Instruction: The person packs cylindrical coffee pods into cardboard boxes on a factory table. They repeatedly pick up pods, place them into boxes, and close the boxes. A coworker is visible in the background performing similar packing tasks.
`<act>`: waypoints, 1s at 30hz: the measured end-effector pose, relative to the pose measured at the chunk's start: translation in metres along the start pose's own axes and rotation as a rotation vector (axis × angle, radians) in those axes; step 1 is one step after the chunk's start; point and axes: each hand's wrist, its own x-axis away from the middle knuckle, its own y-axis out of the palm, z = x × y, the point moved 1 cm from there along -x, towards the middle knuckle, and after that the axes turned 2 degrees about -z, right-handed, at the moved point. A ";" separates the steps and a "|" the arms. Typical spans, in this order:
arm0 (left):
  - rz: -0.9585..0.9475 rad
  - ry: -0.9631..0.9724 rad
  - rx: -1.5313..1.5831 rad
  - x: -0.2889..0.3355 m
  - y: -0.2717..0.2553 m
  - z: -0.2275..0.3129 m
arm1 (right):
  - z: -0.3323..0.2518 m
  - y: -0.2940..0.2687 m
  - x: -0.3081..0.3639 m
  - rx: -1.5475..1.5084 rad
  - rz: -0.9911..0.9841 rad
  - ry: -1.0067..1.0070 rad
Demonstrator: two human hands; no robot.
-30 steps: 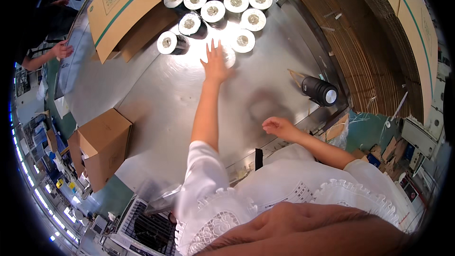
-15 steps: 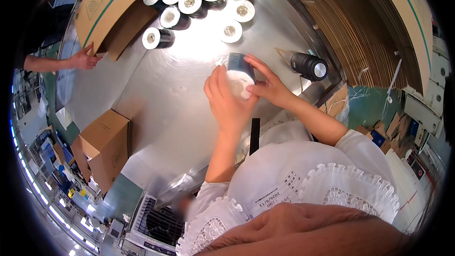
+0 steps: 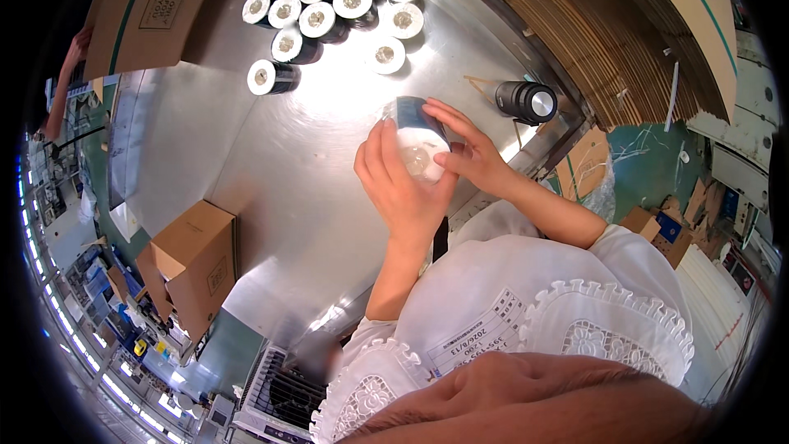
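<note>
Between my two hands, over the near part of the metal table, is a roll (image 3: 422,148) with a dark blue side, a white ring-shaped end and what looks like clear film around it. My left hand (image 3: 393,174) wraps its left side, fingers pointing up along it. On the other side, my right hand (image 3: 470,150) has its thumb on the white end and its fingers along the dark side. Farther off stands a group of several similar rolls (image 3: 352,1), white ends up. One roll (image 3: 261,76) lies tilted at the group's near left.
A black bottle (image 3: 514,102) is on the table's right side. Beyond it rises a thick stack of flat cardboard (image 3: 592,25). An open carton (image 3: 193,263) sits at the left edge. Another person's hand (image 3: 80,45) is behind a larger carton (image 3: 152,16) at far left.
The large carton at far left has turned and shifted left, and the other person's hand has moved up and left. The view has shifted slightly. My hands keep their hold on the roll.
</note>
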 end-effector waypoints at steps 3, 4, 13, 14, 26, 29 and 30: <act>-0.004 -0.005 -0.001 0.000 -0.003 0.002 | -0.002 0.002 0.001 0.020 0.005 -0.011; -0.001 -0.004 -0.002 0.001 -0.004 0.002 | -0.002 0.001 0.001 0.029 0.003 -0.013; -0.131 -0.147 0.117 0.005 -0.009 0.004 | 0.000 -0.007 0.001 0.240 0.060 0.068; -0.213 -0.175 0.183 0.007 -0.015 0.000 | 0.001 -0.012 -0.001 0.246 0.065 0.102; -0.283 -0.229 0.426 0.029 -0.031 0.031 | -0.019 -0.035 0.026 0.175 -0.033 -0.032; -0.274 -0.207 0.362 0.034 -0.037 0.040 | -0.032 -0.033 0.038 0.318 -0.042 -0.132; -0.271 -0.203 0.341 0.036 -0.039 0.043 | -0.039 -0.032 0.044 0.369 -0.047 -0.163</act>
